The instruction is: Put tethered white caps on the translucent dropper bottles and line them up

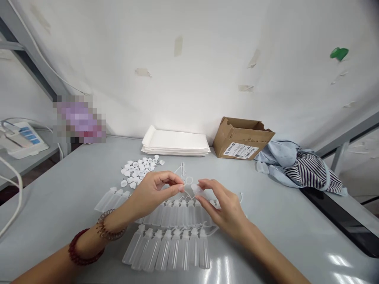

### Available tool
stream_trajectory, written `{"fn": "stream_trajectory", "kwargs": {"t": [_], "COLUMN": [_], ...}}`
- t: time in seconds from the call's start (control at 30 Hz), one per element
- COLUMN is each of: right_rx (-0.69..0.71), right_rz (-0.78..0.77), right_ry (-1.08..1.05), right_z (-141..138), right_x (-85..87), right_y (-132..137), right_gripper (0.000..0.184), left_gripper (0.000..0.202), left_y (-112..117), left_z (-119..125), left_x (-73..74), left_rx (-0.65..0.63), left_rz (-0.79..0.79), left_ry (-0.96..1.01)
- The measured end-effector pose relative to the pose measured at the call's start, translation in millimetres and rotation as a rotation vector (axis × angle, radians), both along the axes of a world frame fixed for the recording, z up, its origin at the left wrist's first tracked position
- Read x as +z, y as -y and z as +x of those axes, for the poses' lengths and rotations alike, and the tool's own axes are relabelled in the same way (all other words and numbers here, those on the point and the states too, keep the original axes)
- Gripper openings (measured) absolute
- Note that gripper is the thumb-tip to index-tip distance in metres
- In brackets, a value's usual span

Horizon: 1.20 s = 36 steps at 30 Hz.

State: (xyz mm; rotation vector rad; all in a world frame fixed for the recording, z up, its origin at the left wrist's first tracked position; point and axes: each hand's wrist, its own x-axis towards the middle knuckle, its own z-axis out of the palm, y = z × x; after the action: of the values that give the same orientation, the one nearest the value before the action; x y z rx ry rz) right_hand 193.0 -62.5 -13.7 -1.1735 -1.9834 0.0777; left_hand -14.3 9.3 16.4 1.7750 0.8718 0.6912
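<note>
My left hand [160, 189] pinches the end of a thin white cord [187, 193] between thumb and forefinger. Close by, my right hand [220, 203] grips a small translucent plastic bottle [196, 189], partly hidden by the fingers. Beneath both hands lies a row of similar clear bottles [180, 213] with white nozzle tops. Nearer to me is another row of bottles [167, 248], lying side by side. A few more bottles [111, 199] lie left, partly behind my left forearm. More white cords [182, 169] lie loose beyond my hands.
White caps [139, 167] are scattered behind my left hand. A stack of white envelopes [177, 142] and an open cardboard box [242, 138] stand along the wall. At right lie bunched striped cloth [308, 169] and a long black object [340, 221].
</note>
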Motion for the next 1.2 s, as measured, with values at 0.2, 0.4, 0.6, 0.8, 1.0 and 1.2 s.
{"fn": "stream_trajectory", "kwargs": {"t": [0.2,0.4,0.6,0.8,1.0,1.2], "right_rx": [0.01,0.001,-0.015,0.006,0.039,0.023], "right_rz": [0.029,0.063,0.045,0.058,0.078,0.108], "right_ry": [0.074,0.077,0.085,0.064,0.065,0.053], "right_z": [-1.2,-1.9,-1.1,-3.5,-4.6,-5.0], "right_x": [-2.7,-4.2,-6.1,-4.5,-2.1,-1.9], "right_y": [2.1,1.8,1.8,2.7,4.7,5.9], "right_gripper": [0.033,0.034,0.035,0.04,0.046,0.04], "left_gripper": [0.015,0.015,0.016,0.014,0.017,0.013], "left_y": [1.3,1.9,1.2,1.3,2.5,3.9], "left_z": [0.3,1.0,0.9,0.3,1.4,1.8], "left_x": [-3.4,-4.9,-4.7,-7.1,-10.6,-10.5], "left_rx": [-0.023,-0.03,-0.041,-0.102,-0.099,-0.117], "left_rz": [-0.063,-0.074,-0.113,-0.278,-0.332,-0.376], "left_ry": [-0.022,-0.007,0.019,0.096,0.1,0.13]}}
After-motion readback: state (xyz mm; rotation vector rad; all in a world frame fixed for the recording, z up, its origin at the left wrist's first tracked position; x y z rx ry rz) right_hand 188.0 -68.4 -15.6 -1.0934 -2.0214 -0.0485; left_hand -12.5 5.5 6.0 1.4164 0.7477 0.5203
